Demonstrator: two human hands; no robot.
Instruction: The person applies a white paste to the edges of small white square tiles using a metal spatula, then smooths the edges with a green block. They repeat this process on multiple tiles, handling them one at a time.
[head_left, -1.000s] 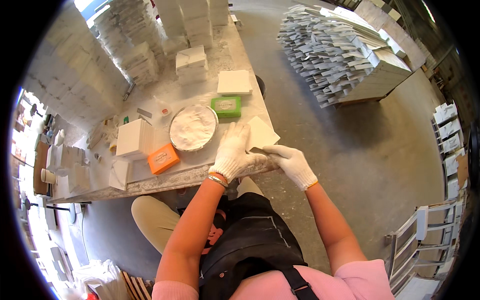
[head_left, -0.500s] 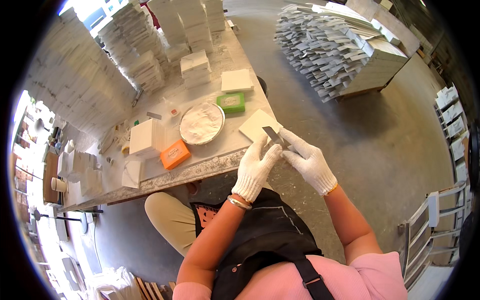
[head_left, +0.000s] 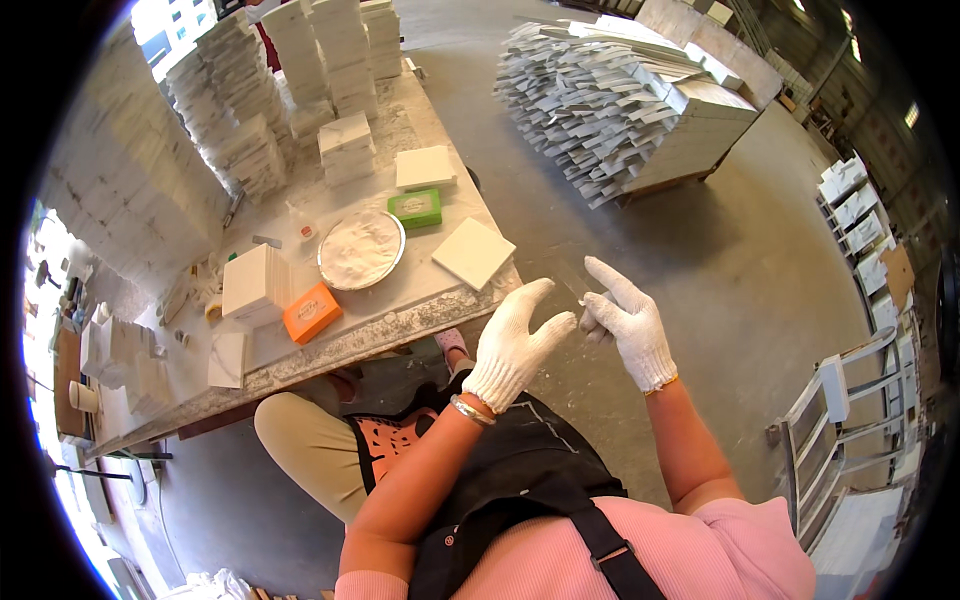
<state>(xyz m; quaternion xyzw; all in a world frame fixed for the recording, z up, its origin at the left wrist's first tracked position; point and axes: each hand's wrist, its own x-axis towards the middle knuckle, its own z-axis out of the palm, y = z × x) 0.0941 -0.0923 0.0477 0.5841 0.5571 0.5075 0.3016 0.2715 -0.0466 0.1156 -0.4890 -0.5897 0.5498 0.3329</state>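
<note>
My left hand (head_left: 513,345), in a white knit glove, is held in front of the table's near right corner. Its thumb and fingers are apart with nothing between them. To its right, my right hand (head_left: 632,328), gloved alike, has the index finger stretched out and the other fingertips pinched on a thin metal blade (head_left: 577,297), which shows only faintly, nearly edge-on. On the table behind my left hand lies a square white tile (head_left: 474,254). A round metal dish of white powder (head_left: 362,250) stands further left, between a green box (head_left: 415,208) and an orange box (head_left: 312,313).
The dusty table (head_left: 400,331) carries tall stacks of white stone pieces (head_left: 130,160) at its left and back. A stack of white tiles (head_left: 253,285) stands by the orange box. Beyond the floor is a large pile of stone strips (head_left: 600,110); a metal rack (head_left: 840,420) stands at right.
My hands have drawn apart; the left has let go of the blade, which has turned from flat to nearly edge-on at my right fingers. The whole view has shifted, moving the table leftward.
</note>
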